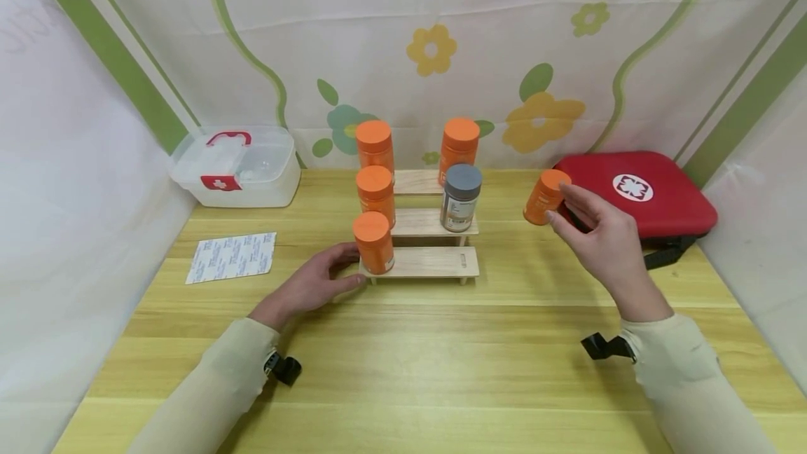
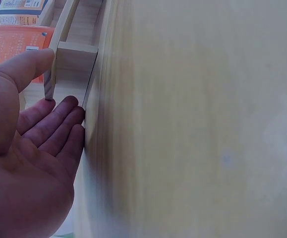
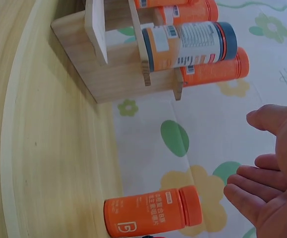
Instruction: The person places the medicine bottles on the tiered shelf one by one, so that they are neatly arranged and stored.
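Observation:
A three-step wooden rack (image 1: 435, 262) stands at mid-table. My left hand (image 1: 318, 279) is at the left end of its lowest step, with thumb and fingers extended and touching the wood. On that step sits an orange bottle (image 1: 373, 244). The middle step bears another orange bottle (image 1: 376, 195) and a grey-capped bottle (image 1: 460, 198); two orange bottles (image 1: 459, 146) stand on the top step. To the right, a separate orange bottle (image 3: 150, 213) stands on the table. My right hand (image 1: 599, 237) is beside it, fingers loosely extended, and the right wrist view shows a gap between them.
A red first-aid case (image 1: 674, 195) with a black strap lies at the back right. At the back left is a clear plastic medicine box (image 1: 265, 167) with a red handle. A blister sheet (image 1: 231, 258) lies flat in front of it. Printed fabric walls enclose the table.

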Demonstrator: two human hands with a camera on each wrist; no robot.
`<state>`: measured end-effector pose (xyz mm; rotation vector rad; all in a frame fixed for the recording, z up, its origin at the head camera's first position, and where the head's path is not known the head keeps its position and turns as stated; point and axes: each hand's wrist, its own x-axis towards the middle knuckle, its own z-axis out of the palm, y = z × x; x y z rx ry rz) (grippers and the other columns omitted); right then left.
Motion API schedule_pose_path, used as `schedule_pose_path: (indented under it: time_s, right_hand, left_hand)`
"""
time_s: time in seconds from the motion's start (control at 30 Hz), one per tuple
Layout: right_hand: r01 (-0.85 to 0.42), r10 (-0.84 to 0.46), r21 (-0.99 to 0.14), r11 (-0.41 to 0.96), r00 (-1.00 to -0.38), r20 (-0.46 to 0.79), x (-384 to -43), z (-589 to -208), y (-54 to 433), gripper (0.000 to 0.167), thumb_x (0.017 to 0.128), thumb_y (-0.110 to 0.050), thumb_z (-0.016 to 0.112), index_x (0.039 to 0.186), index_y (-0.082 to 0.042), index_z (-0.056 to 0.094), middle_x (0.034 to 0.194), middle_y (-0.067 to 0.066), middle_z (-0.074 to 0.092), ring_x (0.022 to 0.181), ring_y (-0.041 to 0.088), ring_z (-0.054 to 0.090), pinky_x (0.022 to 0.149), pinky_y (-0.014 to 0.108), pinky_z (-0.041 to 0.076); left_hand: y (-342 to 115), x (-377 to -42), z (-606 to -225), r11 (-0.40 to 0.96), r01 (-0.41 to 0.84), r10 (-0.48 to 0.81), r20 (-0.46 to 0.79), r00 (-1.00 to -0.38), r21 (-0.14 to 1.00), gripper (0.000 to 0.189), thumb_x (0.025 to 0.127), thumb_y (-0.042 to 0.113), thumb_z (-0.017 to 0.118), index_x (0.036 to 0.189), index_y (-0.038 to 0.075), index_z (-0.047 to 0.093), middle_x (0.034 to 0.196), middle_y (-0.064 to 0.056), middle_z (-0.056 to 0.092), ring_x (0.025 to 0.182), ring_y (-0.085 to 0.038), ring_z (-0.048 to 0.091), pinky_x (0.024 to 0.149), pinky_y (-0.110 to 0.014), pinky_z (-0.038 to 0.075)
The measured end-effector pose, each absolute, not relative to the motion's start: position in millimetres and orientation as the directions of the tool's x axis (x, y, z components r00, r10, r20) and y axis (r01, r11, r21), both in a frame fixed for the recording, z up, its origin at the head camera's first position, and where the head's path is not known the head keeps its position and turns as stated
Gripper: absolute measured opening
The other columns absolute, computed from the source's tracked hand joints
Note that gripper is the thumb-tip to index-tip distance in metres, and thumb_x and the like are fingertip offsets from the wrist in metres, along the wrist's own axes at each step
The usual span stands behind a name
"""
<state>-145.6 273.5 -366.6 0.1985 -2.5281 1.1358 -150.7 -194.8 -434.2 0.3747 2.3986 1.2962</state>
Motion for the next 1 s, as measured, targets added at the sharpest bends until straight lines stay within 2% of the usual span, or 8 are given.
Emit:
schedule_pose_path:
  time_s: [0.03, 0.17, 0.3, 0.5, 0.77, 1.0]
  right_hand:
    - [-0.255, 0.028, -0.699, 0.668, -0.93, 0.366, -147, -367, 275, 0.059, 0.099, -0.017, 0.081, 0.153, -0.007, 0.061, 0.151, 0.019, 0.066, 0.134, 0.045, 0.065, 0.096, -0.001, 0.046]
    - [-0.209, 0.056, -0.719, 0.662, -0.943, 0.327, -153, -369, 280, 0.061, 0.101, -0.023, 0.079, 0.155, -0.007, 0.058, 0.153, 0.02, 0.063, 0.136, 0.046, 0.063, 0.096, 0.0, 0.047]
    - [-0.141, 0.087, -0.738, 0.66, -0.961, 0.261, -160, -370, 286, 0.067, 0.103, -0.034, 0.076, 0.16, -0.009, 0.053, 0.159, 0.019, 0.059, 0.141, 0.044, 0.061, 0.098, 0.005, 0.048]
    - [-0.037, 0.134, -0.753, 0.657, -0.977, 0.164, -174, -373, 294, 0.077, 0.102, -0.048, 0.073, 0.164, -0.01, 0.047, 0.164, 0.016, 0.054, 0.147, 0.039, 0.057, 0.107, 0.019, 0.048]
    - [0.019, 0.184, -0.814, 0.58, -0.977, 0.108, -197, -382, 298, 0.08, 0.103, -0.042, 0.073, 0.166, -0.004, 0.04, 0.167, 0.019, 0.049, 0.151, 0.04, 0.052, 0.119, 0.044, 0.046]
    - [0.08, 0.204, -0.851, 0.519, -0.978, 0.032, -216, -393, 299, 0.088, 0.104, -0.042, 0.072, 0.169, -0.001, 0.029, 0.172, 0.021, 0.04, 0.155, 0.041, 0.046, 0.125, 0.05, 0.042]
  left_hand:
    - [-195, -151, -435, 0.537, 0.05, 0.407, -0.207, -0.889, 0.842, 0.068, 0.103, 0.039, 0.075, 0.162, 0.021, 0.047, 0.164, -0.003, 0.054, 0.155, -0.032, 0.047, 0.132, -0.058, 0.033]
    - [-195, -151, -435, 0.537, 0.043, 0.404, -0.212, -0.89, 0.842, 0.068, 0.103, 0.039, 0.075, 0.162, 0.021, 0.047, 0.164, -0.003, 0.053, 0.155, -0.033, 0.047, 0.133, -0.058, 0.033]
    - [-195, -150, -435, 0.538, 0.03, 0.393, -0.219, -0.893, 0.843, 0.068, 0.102, 0.039, 0.075, 0.162, 0.021, 0.047, 0.164, -0.003, 0.054, 0.156, -0.032, 0.047, 0.133, -0.057, 0.033]
    - [-196, -149, -435, 0.54, 0.042, 0.396, -0.21, -0.894, 0.84, 0.068, 0.103, 0.039, 0.075, 0.162, 0.021, 0.047, 0.164, -0.004, 0.054, 0.155, -0.033, 0.048, 0.132, -0.058, 0.035]
    - [-195, -150, -435, 0.535, 0.051, 0.401, -0.2, -0.894, 0.843, 0.068, 0.103, 0.041, 0.075, 0.162, 0.022, 0.047, 0.164, -0.003, 0.053, 0.155, -0.032, 0.047, 0.132, -0.058, 0.034]
    - [-194, -150, -435, 0.531, 0.041, 0.4, -0.208, -0.892, 0.846, 0.069, 0.103, 0.038, 0.076, 0.163, 0.02, 0.046, 0.165, -0.003, 0.052, 0.155, -0.032, 0.047, 0.133, -0.057, 0.034]
